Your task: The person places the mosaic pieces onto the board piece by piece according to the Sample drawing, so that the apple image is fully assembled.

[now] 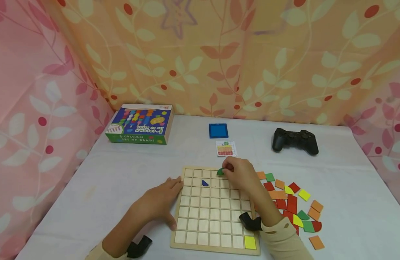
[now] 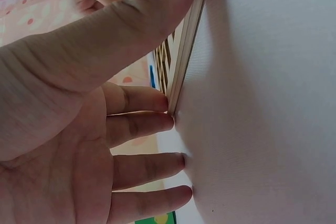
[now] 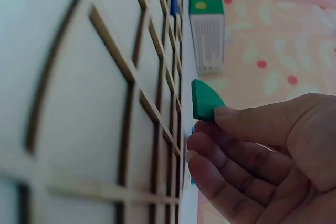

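Observation:
My right hand [image 1: 240, 174] pinches a green quarter-circle tile [image 3: 205, 100] between thumb and fingers, over the far edge of a wooden grid board [image 1: 200, 246]. In the right wrist view the tile stands tilted, just off the board. My left hand [image 1: 160, 200] rests at the board's left edge; its fingers [image 2: 142, 124] are straight and touch the rim and the white tabletop. A small blue piece [image 1: 204, 183] lies in a cell of an upper row. One yellow square [image 1: 250, 242] sits in the near right corner cell.
Loose red, orange, yellow and green tiles [image 1: 292, 204] are spread right of the board. Beyond it lie a pattern card [image 1: 226, 148] and a blue square tray [image 1: 218, 131]. A bead-set box [image 1: 139, 124] stands back left, a black game controller [image 1: 295, 141] back right.

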Motion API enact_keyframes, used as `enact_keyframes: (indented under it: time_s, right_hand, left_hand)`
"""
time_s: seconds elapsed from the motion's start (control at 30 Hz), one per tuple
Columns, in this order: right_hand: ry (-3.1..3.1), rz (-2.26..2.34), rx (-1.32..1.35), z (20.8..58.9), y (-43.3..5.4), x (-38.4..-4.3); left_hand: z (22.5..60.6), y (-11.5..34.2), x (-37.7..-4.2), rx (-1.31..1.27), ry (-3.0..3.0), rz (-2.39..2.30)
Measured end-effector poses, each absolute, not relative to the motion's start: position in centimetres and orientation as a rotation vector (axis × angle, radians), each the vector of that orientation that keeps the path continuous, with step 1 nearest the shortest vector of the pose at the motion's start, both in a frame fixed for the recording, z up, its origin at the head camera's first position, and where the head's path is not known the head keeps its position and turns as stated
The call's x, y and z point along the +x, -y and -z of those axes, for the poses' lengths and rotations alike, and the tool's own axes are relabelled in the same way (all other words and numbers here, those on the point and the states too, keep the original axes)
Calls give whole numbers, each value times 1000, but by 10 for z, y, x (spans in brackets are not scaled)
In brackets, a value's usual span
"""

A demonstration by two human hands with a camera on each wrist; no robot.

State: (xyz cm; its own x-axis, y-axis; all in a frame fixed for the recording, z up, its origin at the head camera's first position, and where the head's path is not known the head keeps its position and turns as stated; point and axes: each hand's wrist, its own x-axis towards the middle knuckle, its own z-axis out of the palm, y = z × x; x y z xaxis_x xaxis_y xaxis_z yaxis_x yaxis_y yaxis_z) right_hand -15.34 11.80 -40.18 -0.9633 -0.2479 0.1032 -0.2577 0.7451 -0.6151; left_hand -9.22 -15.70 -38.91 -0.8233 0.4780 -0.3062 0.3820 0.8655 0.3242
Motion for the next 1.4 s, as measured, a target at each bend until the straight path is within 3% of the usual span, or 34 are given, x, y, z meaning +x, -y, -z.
enact_keyframes:
  time_s: [0.23,0.93,1.2,1.4]
  right_hand:
    - [2932,-829,447,407,-101,-149]
    - [2992,-842,529,411,-101,-148]
    - [3020,-903,486,393,-134,-155]
    - [3245,-850,282,380,-187,-162]
  left_hand:
    - [388,157,-91,635,-2661,-363]
    - [389,157,-91,649,-2665,-343]
    - [389,157,-92,647,-2663,-336]
    - [388,157,-91,664,-2666,-321]
